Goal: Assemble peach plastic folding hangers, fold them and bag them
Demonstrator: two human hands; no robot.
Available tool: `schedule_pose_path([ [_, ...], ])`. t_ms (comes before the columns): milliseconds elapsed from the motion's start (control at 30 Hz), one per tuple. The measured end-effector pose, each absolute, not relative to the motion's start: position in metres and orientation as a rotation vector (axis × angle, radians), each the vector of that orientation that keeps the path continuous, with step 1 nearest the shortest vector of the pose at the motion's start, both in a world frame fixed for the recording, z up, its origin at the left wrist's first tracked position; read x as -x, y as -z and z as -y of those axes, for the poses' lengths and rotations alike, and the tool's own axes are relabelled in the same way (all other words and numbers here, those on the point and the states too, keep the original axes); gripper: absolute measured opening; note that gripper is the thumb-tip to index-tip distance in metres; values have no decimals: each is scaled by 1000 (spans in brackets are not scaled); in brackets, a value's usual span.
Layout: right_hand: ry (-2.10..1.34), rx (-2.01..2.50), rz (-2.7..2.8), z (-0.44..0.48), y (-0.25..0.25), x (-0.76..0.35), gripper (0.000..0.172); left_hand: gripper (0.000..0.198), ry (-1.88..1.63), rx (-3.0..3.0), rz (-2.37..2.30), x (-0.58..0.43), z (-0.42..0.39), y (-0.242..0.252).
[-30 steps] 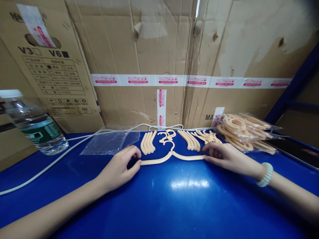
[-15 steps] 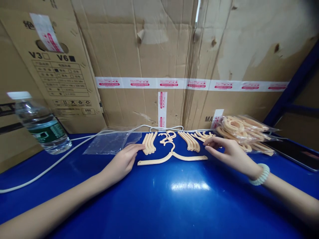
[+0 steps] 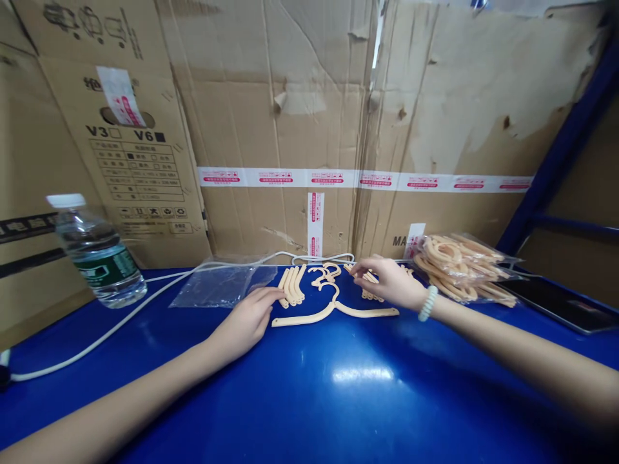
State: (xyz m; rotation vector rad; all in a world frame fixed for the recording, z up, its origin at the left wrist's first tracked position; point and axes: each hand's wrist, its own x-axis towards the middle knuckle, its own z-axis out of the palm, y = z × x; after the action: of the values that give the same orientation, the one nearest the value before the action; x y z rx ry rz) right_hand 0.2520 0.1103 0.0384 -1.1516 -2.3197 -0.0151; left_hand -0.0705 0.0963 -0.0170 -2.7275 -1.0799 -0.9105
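On the blue table lies a beige folding hanger (image 3: 309, 319), its two arms spread and its hook pointing away from me. Behind it sit several loose hanger hooks (image 3: 331, 270). My left hand (image 3: 249, 322) rests beside the left row of loose hanger arms (image 3: 293, 285), fingers stretched out and fingertips touching the nearest arm. Above the right row of hanger arms (image 3: 371, 295) is my right hand (image 3: 387, 280), fingers bent and apart, holding nothing I can see. It hides much of that row and part of the small pile behind it.
Bagged hanger parts (image 3: 459, 264) are stacked at the right, beside a dark phone (image 3: 556, 303). A clear plastic bag (image 3: 213, 287) lies left of the hanger arms. A water bottle (image 3: 104, 264) and a white cable (image 3: 97, 341) are further left. Cardboard (image 3: 275, 129) walls the back.
My right hand has moved left, from the small pile to over the right row of hanger arms. My left hand stays by the left row. The view has shifted slightly.
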Motion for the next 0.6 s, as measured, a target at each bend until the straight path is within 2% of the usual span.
schedule_pose_path([
  [200,0,1093,2531,-145,-37,-200,14,31,919,2717,1129,71,-95,20],
  [333,-67,1101,2570,-163,-25,-181,24,26,917,2715,1155,72,-97,23],
  [467,-230,1086,2490,-177,-17,-178,30,24,919,2728,1157,73,-99,25],
  [600,-431,1070,2235,-183,-20,-183,30,21,941,2732,1164,71,-99,23],
])
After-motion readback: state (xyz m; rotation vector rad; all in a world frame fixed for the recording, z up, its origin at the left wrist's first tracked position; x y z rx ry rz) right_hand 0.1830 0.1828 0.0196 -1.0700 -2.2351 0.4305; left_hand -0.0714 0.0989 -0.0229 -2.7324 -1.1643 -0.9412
